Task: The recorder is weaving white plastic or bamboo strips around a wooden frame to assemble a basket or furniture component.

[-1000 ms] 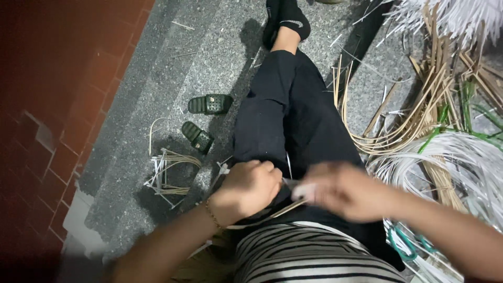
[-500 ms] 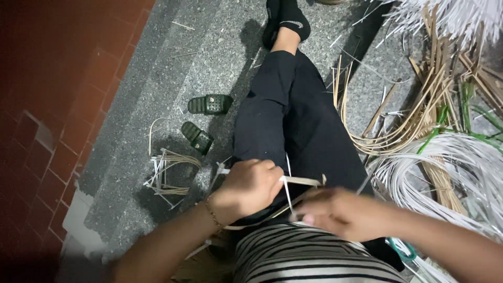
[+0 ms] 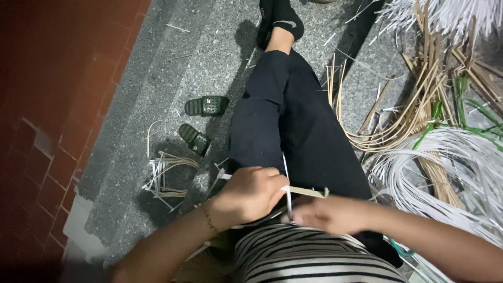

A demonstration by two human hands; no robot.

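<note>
I sit on a grey stone floor with my legs in dark trousers (image 3: 283, 120) stretched out. My left hand (image 3: 249, 194) is closed over thin pale weaving strips (image 3: 306, 192) held above my lap. My right hand (image 3: 327, 214), blurred, pinches the same strips just to the right of the left hand. One white strip runs upward between the two hands. A bracelet circles my left wrist. A striped shirt fills the bottom of the view.
Two dark green sandals (image 3: 201, 120) lie on the floor to my left, near a small heap of cut strip scraps (image 3: 165, 175). Coils of white strips (image 3: 450, 167) and tan cane (image 3: 414, 115) pile up on my right. A red brick wall (image 3: 47, 105) borders the left.
My right hand has moved down and left, closer to my left hand over my lap. The left hand has stayed nearly in place on the strips.
</note>
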